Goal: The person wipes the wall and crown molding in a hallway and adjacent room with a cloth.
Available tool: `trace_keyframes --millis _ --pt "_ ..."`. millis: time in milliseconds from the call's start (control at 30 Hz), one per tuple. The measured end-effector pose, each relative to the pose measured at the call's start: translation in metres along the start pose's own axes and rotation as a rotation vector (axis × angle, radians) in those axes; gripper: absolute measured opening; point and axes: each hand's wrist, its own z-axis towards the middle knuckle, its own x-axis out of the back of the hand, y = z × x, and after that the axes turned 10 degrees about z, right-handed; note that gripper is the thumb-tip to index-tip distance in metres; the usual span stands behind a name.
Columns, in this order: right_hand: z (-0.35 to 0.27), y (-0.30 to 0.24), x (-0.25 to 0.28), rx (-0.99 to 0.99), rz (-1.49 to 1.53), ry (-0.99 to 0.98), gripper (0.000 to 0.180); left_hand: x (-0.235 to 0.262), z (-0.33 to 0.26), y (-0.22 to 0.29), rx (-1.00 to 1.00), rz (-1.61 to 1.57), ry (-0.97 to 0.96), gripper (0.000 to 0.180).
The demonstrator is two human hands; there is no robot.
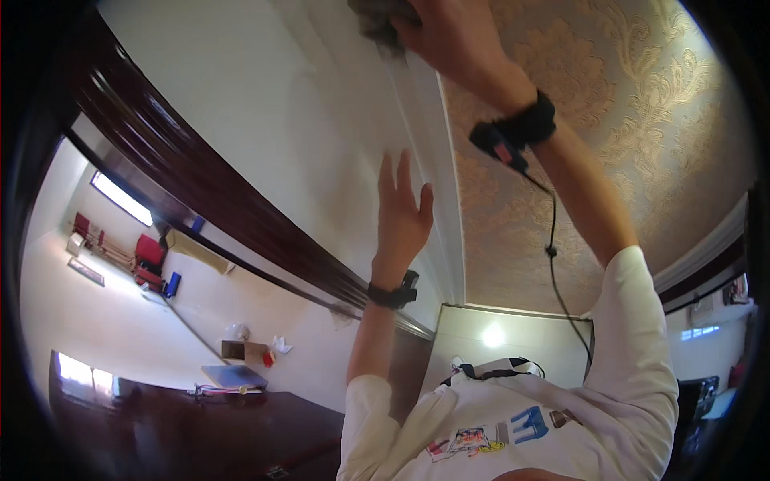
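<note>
Holding a bunched dark cloth (375, 18) at the far end of the white panel (305, 136), your left hand (403, 208) nearer and bare.

Your right hand (449, 36) grips the dark cloth, partly cut off by the far edge of view; it looks set against the white panel, though firm contact can't be confirmed. Your left hand grasps nothing, fingers loosely spread over the panel; can't tell if they touch. Dark wood trim (176, 136) runs left, patterned wallpaper (553, 240) right. Progress, a judgement: greyish smudges, or maybe shadows, left of the cloth suggest that far stretch is unfinished; the nearer part looks more even, but how much is done can't be settled.
</note>
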Motion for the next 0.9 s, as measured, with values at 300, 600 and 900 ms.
trace_keyframes --millis 300,600,900 --pt "-0.080 0.028 -0.040 0.377 -0.408 -0.107 0.029 -0.055 0.007 -0.024 -0.002 -0.223 -0.048 0.067" --pt "-0.052 0.033 -0.026 0.364 -0.420 -0.192 0.043 -0.065 -0.005 -0.043 -0.016 -0.153 0.020 0.082" --pt "-0.084 0.033 -0.046 0.298 -0.497 -0.153 0.040 -0.074 -0.008 -0.050 -0.050 -0.188 0.013 0.086"
